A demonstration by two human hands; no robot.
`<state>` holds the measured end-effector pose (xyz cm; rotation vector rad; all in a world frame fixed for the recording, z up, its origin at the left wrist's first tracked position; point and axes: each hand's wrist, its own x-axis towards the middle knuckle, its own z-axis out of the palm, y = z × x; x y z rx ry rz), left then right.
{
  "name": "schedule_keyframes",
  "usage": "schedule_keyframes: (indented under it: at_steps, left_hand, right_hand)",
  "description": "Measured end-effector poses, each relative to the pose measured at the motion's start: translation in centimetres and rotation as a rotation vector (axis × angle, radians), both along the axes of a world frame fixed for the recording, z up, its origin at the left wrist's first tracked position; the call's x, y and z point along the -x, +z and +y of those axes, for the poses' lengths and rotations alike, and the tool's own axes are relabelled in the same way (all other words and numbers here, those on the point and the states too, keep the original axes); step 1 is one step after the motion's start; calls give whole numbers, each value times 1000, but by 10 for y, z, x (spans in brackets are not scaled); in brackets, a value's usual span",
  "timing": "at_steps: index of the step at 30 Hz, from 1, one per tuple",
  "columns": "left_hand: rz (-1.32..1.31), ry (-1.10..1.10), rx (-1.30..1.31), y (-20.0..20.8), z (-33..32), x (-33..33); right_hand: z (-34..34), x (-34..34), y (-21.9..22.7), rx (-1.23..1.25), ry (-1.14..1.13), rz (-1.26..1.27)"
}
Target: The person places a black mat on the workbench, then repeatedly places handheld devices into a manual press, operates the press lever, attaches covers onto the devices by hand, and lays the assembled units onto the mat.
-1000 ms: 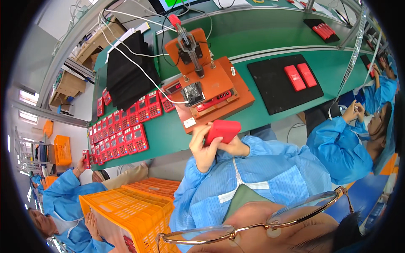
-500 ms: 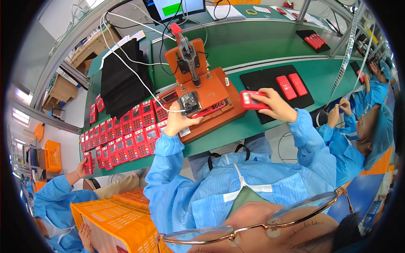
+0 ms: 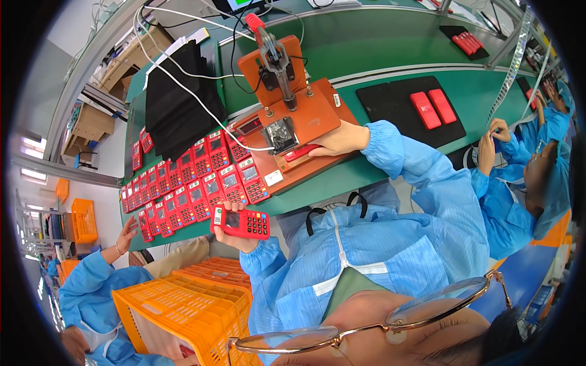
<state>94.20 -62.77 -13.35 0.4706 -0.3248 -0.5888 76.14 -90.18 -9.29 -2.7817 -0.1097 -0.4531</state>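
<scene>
A red handheld terminal (image 3: 240, 222) w/ keypad is being gripped by the left hand (image 3: 235, 235), fingers curled round its underside, just in front of the green bench (image 3: 390, 67) edge. Right hand (image 3: 334, 140) is being laid flat, fingers nearly straight, on a red device (image 3: 299, 152) seated in the orange press fixture (image 3: 293, 116); whether it's actually grasped can't be told. Rows of red terminals (image 3: 189, 189) are being kept just beyond the left hand. Two red units on a black mat (image 3: 409, 113) are lying right of the right hand. An orange crate (image 3: 183, 311) is sitting below the left hand.
</scene>
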Motion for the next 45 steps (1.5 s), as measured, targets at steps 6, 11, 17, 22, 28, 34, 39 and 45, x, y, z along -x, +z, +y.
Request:
schedule_keyframes:
  at_steps: [6,11,17,22,28,34,39,45]
  left_hand:
    - [-49,-39,-115,13,11,16]
    - [-141,-415,45,54,-37,29]
    - [-564,-305,148,114,-84,39]
    - [-841,-86,130,150,-100,44]
    - [-1541,-76,179,197,-164,37]
    - [-1785,-218,-107,201,-193,38]
    - [-1820,-272,-110,203,-191,40]
    - [-1405,156,-138,269,-244,21]
  right_hand:
    - [-10,43,69,-5,-162,315]
    - [-74,-2,132,-171,-267,-448]
    - [-20,-88,197,-725,29,-452]
    - [39,0,112,-165,122,-534]
    - [68,-6,97,-415,19,-648]
    - [34,94,57,-940,-276,-421]
    - [-31,198,-30,-443,-1002,-439]
    - [-40,216,-62,79,-1356,-16]
